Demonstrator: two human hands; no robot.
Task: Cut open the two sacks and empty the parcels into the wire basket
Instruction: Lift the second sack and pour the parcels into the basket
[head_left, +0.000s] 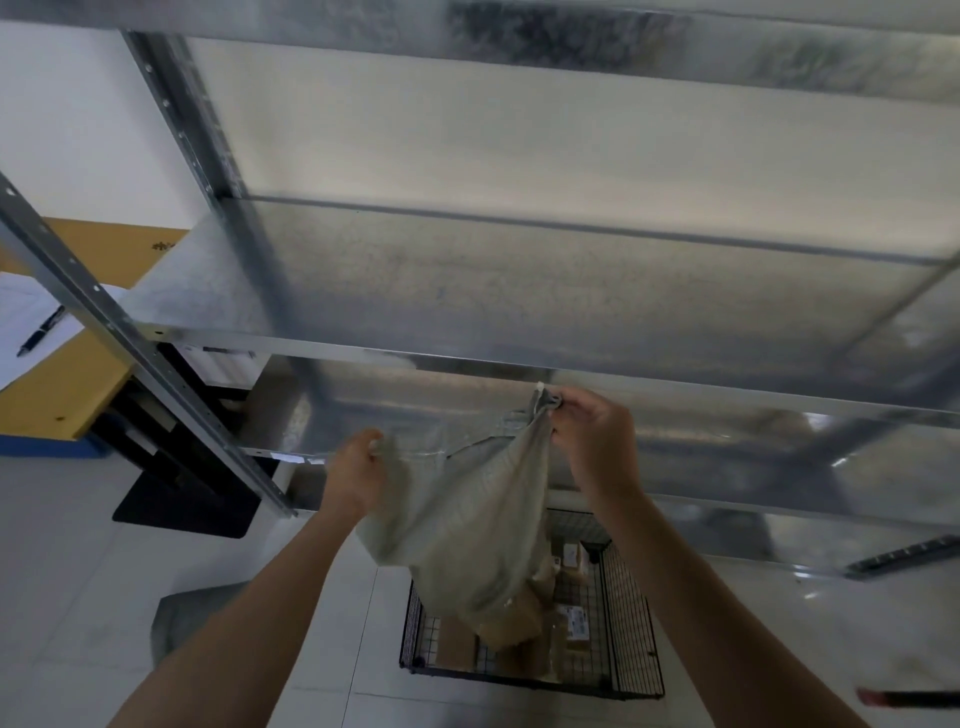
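Before galvanised shelving (519, 291), left hand (353, 467) and right hand (592, 431) each clutch a corner of the upended sack (467, 519); held high, evidently so parcels (574, 621) slide into the wire basket (628, 618), lower centre.

One head-worn wide-angle camera supplies the only view. It faces forward and down toward the metal shelving (519, 291), which fills the upper frame. Both forearms enter from the bottom edge. The left hand (353, 467) and right hand (597, 431), gripping the sack (467, 519), sit near mid-frame, close to the lens. The wire basket (628, 597) stands farther off on the floor (78, 571), at lower centre.
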